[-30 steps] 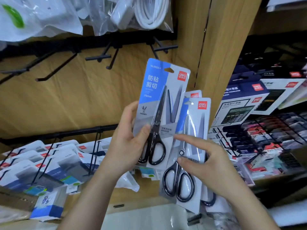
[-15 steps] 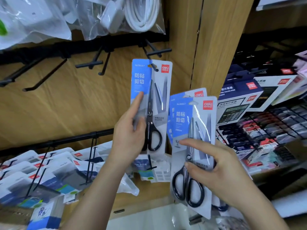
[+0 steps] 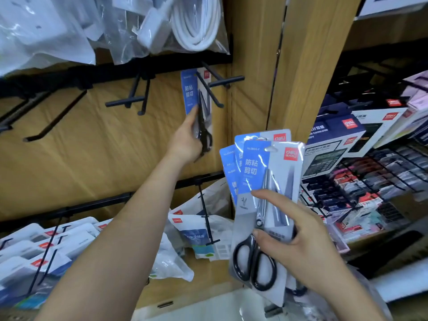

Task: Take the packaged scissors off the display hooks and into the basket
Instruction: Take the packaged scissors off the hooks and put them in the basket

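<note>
- the left hand's (image 3: 187, 140) fingers are hidden behind the single scissors pack (image 3: 188, 93); only the thumb shows, lying up its front edge, so the hand pinches the pack.
- that pack is blurred and seen almost edge-on. it sits against the display hook (image 3: 208, 89), and it is impossible to tell whether the prong passes through its hang hole.
- the right hand (image 3: 298, 246) grips the fanned scissors packs (image 3: 273, 163): two digits lie across the front card just above the black handles, and the rest curl behind. three cards show, and the lower parts of the rear ones are covered.
- the left arm stretches up and forward; the right hand sits lower and nearer, well apart from the left.
- a bagged white cable (image 3: 196, 26) hangs above the left hand, with more black hooks (image 3: 126, 103) to its left.
- white packs (image 3: 76, 242) hang under the left forearm.
- calculator boxes (image 3: 333, 140) stand right of the right hand, partly blocked by the fanned packs.
</note>
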Demonstrator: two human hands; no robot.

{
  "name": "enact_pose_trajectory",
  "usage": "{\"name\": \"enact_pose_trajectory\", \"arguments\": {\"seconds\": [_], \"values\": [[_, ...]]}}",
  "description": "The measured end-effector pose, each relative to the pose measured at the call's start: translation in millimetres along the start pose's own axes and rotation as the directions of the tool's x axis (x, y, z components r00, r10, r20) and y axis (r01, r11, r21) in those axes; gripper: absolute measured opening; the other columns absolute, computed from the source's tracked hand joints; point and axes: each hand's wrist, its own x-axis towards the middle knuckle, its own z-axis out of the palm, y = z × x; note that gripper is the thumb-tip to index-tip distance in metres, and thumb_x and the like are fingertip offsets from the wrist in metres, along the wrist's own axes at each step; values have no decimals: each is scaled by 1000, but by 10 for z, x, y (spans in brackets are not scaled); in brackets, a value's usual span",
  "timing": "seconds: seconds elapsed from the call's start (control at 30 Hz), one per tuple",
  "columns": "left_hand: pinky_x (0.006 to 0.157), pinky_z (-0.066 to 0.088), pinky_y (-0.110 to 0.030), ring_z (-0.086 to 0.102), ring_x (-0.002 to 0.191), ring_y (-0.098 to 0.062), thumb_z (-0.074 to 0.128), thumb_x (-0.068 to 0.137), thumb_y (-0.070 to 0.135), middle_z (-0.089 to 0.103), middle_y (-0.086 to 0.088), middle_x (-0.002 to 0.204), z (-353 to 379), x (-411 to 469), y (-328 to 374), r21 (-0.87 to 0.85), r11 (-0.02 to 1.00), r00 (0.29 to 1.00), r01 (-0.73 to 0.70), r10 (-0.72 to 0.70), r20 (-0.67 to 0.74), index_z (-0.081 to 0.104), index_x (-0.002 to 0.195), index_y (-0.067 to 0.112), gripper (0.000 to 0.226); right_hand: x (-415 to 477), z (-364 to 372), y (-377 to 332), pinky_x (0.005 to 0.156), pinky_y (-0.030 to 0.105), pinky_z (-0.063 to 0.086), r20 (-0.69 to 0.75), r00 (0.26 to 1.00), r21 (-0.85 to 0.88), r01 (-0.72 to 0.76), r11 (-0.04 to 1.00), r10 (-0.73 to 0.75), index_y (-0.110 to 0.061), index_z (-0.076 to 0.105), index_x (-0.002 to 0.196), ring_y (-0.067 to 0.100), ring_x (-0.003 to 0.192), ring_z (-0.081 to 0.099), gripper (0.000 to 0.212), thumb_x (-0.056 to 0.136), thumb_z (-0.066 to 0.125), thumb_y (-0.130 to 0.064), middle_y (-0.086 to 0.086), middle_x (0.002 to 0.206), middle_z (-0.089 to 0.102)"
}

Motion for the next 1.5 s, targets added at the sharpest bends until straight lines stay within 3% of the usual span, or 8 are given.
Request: {"name": "enact_pose_trajectory", "arguments": {"seconds": [0.3,0.43,0.6,0.7,0.8,0.93,1.13,1.5], "values": [[82,47,-16,60,95,5,65,93,24,65,15,105,-3,-1520,-165,-386,919,996,-78,59,-59,64,115,36,25,233,342,-69,91,-5,31,-53,998,246,35,969,-22,-48,42,134,-23,126,39,87,76,78,5,-49,131,42],[102,46,-24,50,128,2,79,69,51,57,19,135,70,-1917,-139,-428,903,987,43,29,159,49,137,43,75,347,470,-106,92,-3,33,-68,997,258,40,965,-23,-43,24,144,-32,118,36,100,77,78,7,-61,124,34],[77,56,-20,71,102,-13,85,59,9,73,3,115,33,-1837,-101,-668,710,972,223,-107,211,58,125,29,75,410,627,-94,97,40,51,-178,984,323,42,946,17,-56,14,147,2,113,64,91,88,74,-21,-26,124,64],[69,58,-24,74,95,-21,83,54,6,76,-6,108,39,-1800,-106,-752,590,954,295,-225,198,56,126,21,78,407,662,-109,87,28,51,-210,964,443,-56,895,164,-35,30,151,-3,94,68,68,90,58,-44,-25,96,73],[68,60,-30,75,90,-27,81,54,8,77,-11,102,33,-1764,-128,-798,492,931,348,-283,231,59,123,15,73,401,628,-118,78,31,58,-122,967,544,-123,830,223,-14,70,112,15,89,72,35,92,56,-39,-2,94,78],[63,60,-31,75,82,-26,77,58,6,76,-14,98,45,-1742,-174,-870,348,915,349,-325,238,59,121,5,65,377,619,-95,80,42,54,-67,967,621,-153,769,247,-8,75,95,27,85,67,41,87,68,-48,24,95,73],[68,60,-35,72,98,-29,76,68,18,71,-19,117,43,-1715,-203,-938,151,881,312,-415,226,53,132,-2,71,303,447,-67,84,25,55,239,971,641,-174,747,22,-14,62,126,19,109,69,35,91,61,-14,3,117,73],[69,61,-34,75,88,-25,80,55,10,76,-9,102,18,-1656,-206,-866,415,927,278,-352,129,54,121,11,71,301,653,10,66,27,58,-197,963,513,-56,857,181,-18,71,97,17,76,72,14,90,66,-7,2,84,78]]}}
